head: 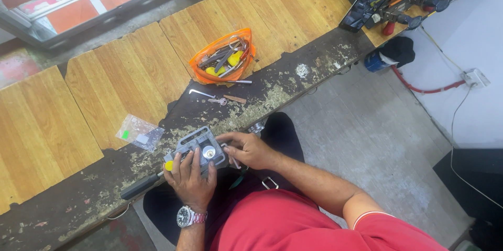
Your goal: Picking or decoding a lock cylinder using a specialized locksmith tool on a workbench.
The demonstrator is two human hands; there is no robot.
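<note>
Grey lock body (199,148) in both hands' grip, worn dark bench edge (293,81), wood-pattern panels (126,73), concrete floor (367,136)

Open bench ahead, clutter only in the middle strip

Beyond the grey lock body (197,149) held at the bench edge, a hex key (201,93), small key (218,101) and orange tool pouch (222,62) block the centre; a clear plastic bag (139,132) lies left; wooden panels (120,78) elsewhere lie bare.
</note>
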